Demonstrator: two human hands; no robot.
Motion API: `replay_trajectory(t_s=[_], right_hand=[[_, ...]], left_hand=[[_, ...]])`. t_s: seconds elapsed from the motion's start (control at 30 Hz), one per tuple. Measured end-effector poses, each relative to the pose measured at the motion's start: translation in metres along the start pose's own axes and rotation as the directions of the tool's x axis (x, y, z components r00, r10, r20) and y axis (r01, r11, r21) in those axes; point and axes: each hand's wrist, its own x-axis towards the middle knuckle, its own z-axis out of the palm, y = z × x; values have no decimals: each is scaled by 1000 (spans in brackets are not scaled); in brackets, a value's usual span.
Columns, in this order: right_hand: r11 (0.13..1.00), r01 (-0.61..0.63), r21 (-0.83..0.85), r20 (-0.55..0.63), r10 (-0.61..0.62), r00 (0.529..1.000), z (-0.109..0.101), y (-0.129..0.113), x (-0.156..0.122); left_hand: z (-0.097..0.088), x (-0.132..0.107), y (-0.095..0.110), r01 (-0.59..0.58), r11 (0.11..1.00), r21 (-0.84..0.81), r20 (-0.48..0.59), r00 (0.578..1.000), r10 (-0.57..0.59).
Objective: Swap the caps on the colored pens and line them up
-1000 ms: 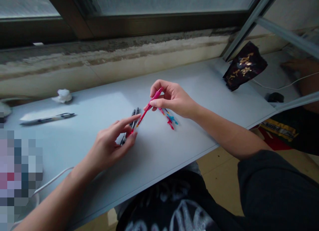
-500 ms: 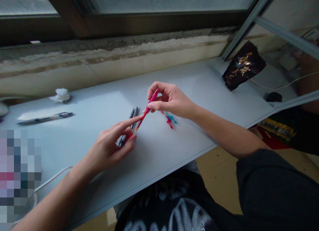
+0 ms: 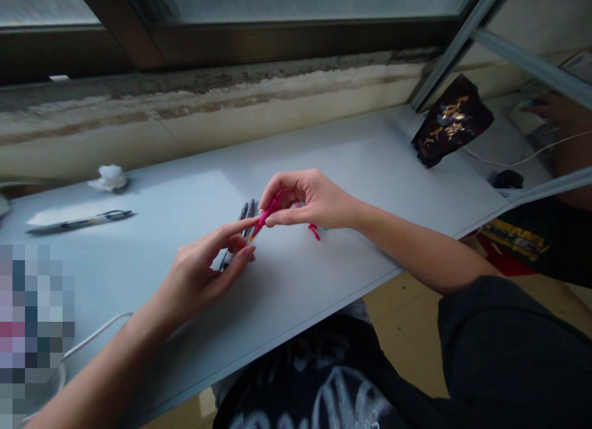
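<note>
My right hand pinches the upper part of a pink pen between thumb and fingers. My left hand grips the pen's lower tip with thumb and forefinger, close to the white table. Two dark pens lie side by side on the table just behind my left fingers. A small red and blue piece lies under my right hand, mostly hidden by it.
Another dark pen lies at the far left, with a crumpled white tissue behind it. A dark snack bag stands at the right rear. White cables run at left front and far right. Another person's hand shows at the far right.
My right hand has dropped toward the table and moved left, bringing the pink pen down flatter. My left hand has stayed at the pen's tip.
</note>
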Motion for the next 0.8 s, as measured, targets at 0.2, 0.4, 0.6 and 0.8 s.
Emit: replay_trajectory(t_s=[0.2,0.4,0.6,0.8], right_hand=[[900,-83,-428,-31,77,997,-5,-13,-4],[903,54,-426,72,-26,997,-17,-22,-6],[883,-1,-470,0,1,1000,-11,-15,-5],[909,126,-398,2,-136,991,-14,-15,-4]], left_hand=[[0,8,2,-80,997,11,-13,997,80],[-1,9,-2,-90,996,0,-84,992,90],[-5,8,-4,-123,992,-25,-98,988,120],[-3,6,-5,-40,999,15,-144,989,42]])
